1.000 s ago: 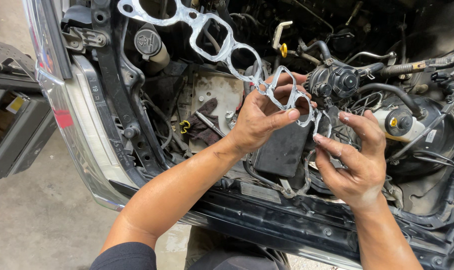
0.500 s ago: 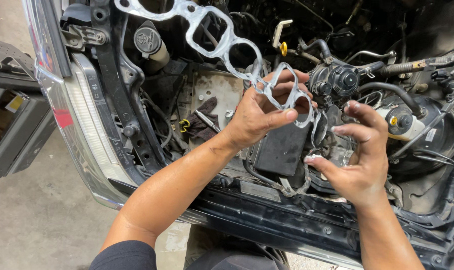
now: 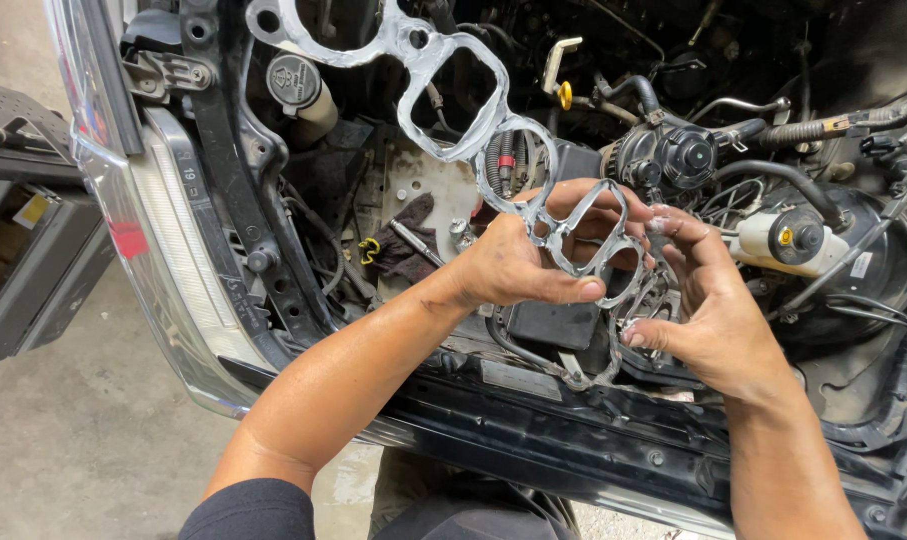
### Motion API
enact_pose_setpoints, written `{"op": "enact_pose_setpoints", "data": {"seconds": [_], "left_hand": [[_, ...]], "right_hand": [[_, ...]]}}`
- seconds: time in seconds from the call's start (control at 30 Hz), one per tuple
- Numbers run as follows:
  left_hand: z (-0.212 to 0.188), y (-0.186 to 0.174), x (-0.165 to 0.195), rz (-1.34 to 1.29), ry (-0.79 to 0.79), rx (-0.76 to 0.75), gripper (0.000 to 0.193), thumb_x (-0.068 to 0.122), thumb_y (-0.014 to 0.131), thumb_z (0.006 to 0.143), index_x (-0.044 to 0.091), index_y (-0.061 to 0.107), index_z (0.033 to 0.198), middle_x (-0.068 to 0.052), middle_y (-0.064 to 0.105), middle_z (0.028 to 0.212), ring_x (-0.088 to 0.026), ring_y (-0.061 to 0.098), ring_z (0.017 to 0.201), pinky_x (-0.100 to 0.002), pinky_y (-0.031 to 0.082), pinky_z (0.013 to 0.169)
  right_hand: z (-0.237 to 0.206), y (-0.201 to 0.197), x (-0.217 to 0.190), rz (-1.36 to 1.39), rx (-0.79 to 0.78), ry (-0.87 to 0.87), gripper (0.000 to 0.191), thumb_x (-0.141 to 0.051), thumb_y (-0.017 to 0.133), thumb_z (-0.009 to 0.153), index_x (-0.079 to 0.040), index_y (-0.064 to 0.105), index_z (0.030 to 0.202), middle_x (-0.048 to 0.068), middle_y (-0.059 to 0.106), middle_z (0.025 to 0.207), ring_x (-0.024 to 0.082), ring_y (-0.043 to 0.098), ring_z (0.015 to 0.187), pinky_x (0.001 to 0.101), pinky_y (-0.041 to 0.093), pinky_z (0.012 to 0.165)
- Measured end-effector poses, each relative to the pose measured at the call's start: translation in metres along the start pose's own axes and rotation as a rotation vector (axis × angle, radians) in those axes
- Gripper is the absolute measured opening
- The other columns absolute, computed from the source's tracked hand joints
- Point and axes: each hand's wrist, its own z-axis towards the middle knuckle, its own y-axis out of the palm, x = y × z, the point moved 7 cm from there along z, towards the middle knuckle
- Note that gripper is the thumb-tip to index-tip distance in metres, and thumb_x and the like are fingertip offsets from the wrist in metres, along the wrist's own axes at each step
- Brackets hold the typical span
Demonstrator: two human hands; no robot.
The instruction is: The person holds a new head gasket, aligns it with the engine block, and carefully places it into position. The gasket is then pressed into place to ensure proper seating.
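Metal gasket (image 3: 443,90), long and thin, is held above the engine bay (image 3: 773,120), its near end gripped by the left hand (image 3: 513,265); the right hand (image 3: 713,310) is half-open beside it. Bending is best avoided.

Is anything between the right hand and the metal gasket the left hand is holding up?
Nothing visible. The left hand grips the near end of the gasket over the engine bay; the right hand is right beside it, fingertips at its edge, with only open air between.
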Motion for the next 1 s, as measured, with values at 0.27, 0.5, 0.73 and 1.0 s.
{"op": "enact_pose_setpoints", "data": {"seconds": [0.27,0.5,0.73,1.0], "left_hand": [[-0.001,0.0,0.002,0.028,0.004,-0.009,0.061,0.008,0.087,0.091,0.0,0.054,0.142,-0.012,0.066,0.131,-0.021,0.065,0.126,-0.04,0.053,0.12],[-0.001,-0.003,0.0,0.016,0.005,0.009,0.062,0.008,0.088,0.09,0.0,0.055,0.142,-0.012,0.066,0.129,-0.021,0.065,0.124,-0.039,0.053,0.118],[-0.001,-0.004,-0.001,0.001,0.022,0.022,0.062,0.01,0.088,0.091,0.0,0.055,0.142,-0.01,0.065,0.129,-0.02,0.064,0.125,-0.039,0.053,0.117],[0.005,-0.016,0.015,0.018,0.133,0.12,0.061,0.013,0.086,0.092,0.001,0.053,0.141,-0.008,0.067,0.121,-0.021,0.066,0.121,-0.038,0.054,0.114]], "right_hand": [[0.005,0.013,-0.001,0.118,-0.06,0.126,0.108,-0.017,0.091,0.061,-0.005,0.038,0.155,0.01,0.043,0.159,0.026,0.04,0.149,0.0411,0.033,0.121],[0.006,0.012,-0.004,0.019,-0.071,0.106,0.107,-0.01,0.089,0.063,-0.004,0.036,0.155,0.011,0.043,0.158,0.027,0.038,0.151,0.041,0.031,0.123],[0.003,0.003,-0.001,-0.227,-0.044,0.128,0.109,-0.012,0.089,0.06,-0.007,0.035,0.154,0.013,0.045,0.153,0.027,0.041,0.148,0.0417,0.034,0.121],[-0.008,-0.001,-0.041,-0.395,0.093,-0.347,0.082,-0.044,0.077,0.084,-0.009,0.048,0.152,0.015,0.031,0.158,0.028,0.033,0.15,0.0416,0.032,0.126]]}}
